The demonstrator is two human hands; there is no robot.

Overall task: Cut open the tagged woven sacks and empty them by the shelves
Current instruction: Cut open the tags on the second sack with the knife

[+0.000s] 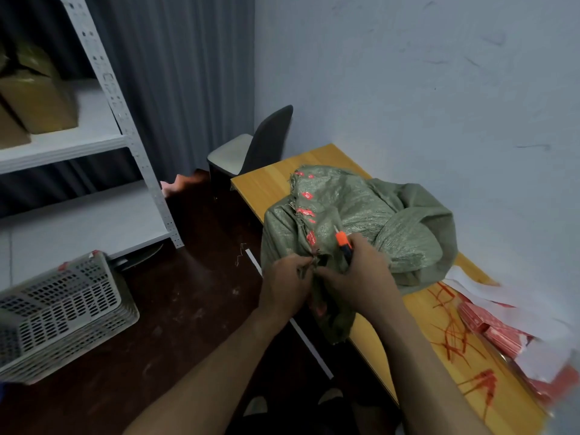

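Your left hand (pixel 287 279) pinches the green woven sack (pixel 361 208) where it overhangs the yellow wooden worktop (pixel 266 186). Your right hand (pixel 361 271) grips an orange-and-black utility knife (pixel 342 240), blade pointing up.

Sack (pixel 361 208) on table (pixel 270 183), shelves (pixel 94 142) left

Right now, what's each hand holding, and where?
Left hand pinches the green woven sack at its frayed sewn edge. Right hand grips the orange-tipped cutter by its dark handle, while also touching that edge.

The sack (pixel 361 215) hides its contents, its tags (pixel 308 195) are too small to read, and packets (pixel 477 318) at four o'clock blur.
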